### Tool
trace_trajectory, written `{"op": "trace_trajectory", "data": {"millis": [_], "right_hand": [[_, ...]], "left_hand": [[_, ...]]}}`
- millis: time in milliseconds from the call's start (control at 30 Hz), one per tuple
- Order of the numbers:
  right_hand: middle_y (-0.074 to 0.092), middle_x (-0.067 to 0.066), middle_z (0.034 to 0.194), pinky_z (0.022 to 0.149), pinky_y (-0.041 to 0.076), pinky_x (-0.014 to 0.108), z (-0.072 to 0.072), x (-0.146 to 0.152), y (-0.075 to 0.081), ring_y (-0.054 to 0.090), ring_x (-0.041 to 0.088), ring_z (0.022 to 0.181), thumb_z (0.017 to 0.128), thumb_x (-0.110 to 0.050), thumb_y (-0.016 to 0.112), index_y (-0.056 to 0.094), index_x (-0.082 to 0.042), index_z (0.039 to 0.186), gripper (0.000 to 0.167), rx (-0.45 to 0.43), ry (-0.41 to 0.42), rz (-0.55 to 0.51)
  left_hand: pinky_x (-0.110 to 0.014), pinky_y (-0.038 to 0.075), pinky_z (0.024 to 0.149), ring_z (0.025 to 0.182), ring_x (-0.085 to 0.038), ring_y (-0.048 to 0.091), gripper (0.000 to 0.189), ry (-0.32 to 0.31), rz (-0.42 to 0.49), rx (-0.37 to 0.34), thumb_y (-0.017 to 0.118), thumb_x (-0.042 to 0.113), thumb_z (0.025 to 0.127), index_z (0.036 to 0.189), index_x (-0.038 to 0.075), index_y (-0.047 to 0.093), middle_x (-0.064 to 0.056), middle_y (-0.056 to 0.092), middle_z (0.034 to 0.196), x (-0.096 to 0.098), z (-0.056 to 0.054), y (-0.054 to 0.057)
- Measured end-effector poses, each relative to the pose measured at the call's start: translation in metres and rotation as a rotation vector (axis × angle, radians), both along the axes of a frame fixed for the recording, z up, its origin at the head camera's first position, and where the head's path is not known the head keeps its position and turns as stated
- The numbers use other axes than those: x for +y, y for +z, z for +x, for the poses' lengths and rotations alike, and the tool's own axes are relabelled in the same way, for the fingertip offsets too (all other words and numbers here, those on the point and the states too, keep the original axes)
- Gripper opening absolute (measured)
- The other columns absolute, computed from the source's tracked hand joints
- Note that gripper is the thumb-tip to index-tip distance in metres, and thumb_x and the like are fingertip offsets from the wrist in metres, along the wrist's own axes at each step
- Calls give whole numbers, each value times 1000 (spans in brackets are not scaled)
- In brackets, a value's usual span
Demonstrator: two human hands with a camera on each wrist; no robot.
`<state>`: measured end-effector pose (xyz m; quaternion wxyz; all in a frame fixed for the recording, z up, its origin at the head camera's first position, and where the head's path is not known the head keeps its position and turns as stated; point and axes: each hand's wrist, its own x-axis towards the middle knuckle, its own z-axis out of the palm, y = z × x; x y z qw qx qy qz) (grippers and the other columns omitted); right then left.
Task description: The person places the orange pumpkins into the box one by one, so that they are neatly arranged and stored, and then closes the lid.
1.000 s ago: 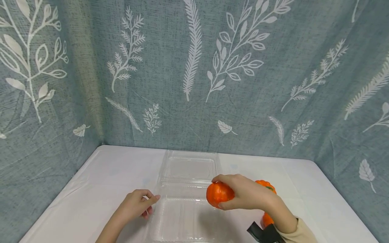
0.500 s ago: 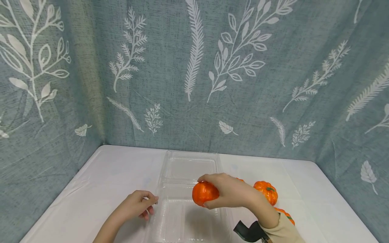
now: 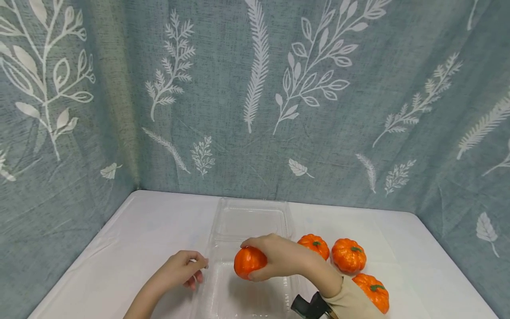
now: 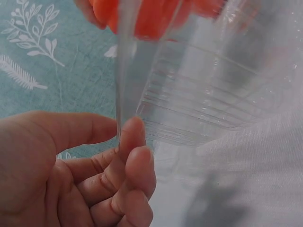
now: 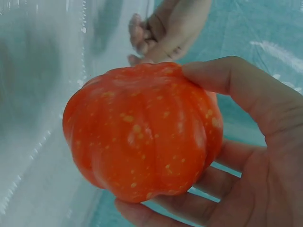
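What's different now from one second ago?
The right hand moved left, carrying its pumpkin farther over the clear box. Three other pumpkins on the table now show better. Nothing was let go. The left hand stayed pinching the box's edge.

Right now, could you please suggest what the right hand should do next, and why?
I would probably lower the shiny orange ribbed pumpkin into the open clear plastic container: the right hand appears to hold it above the base, where its shadow falls, and the left hand pinches the container's edge.
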<state>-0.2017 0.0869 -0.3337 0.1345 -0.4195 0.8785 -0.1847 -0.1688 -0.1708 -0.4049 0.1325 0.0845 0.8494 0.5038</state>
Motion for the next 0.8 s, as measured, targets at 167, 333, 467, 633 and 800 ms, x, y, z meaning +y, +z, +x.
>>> {"op": "trace_trajectory", "data": {"millis": [167,333,467,633,800], "right_hand": [[62,-4,108,75,46,16,-4,-9,-9,55,3,89,80,-30,67,54,-12,125,50,-27,17,29],[61,-3,113,77,45,16,-8,-16,-16,55,2,91,82,-30,64,52,-9,126,50,-55,35,30],[58,-2,115,79,46,18,-10,-21,-20,54,5,94,82,-31,64,51,-9,128,52,-41,28,45],[54,0,110,80,46,19,-11,-27,-25,53,6,93,81,-31,67,52,-12,127,52,-28,3,50],[54,0,110,80,46,19,-13,-30,-30,53,6,93,81,-31,67,52,-12,127,52,-28,-3,43]], "left_hand": [[-25,44,47,44,-10,51,25,-2,13,-10,52,19,92,89,-4,61,-1,57,58,0,-1,0],[-24,44,47,44,-10,50,25,4,15,-17,53,20,92,89,-3,61,-1,57,58,0,-2,-2],[-24,44,46,44,-10,50,25,1,18,-12,53,20,92,89,-3,61,-1,56,58,-1,-2,-2],[-24,44,46,44,-10,50,25,-4,26,3,53,20,92,88,-3,61,-2,57,58,-1,-3,-3],[-24,44,46,44,-10,49,24,-2,24,9,52,19,91,88,-3,62,-1,56,58,-1,-3,-4]]}}
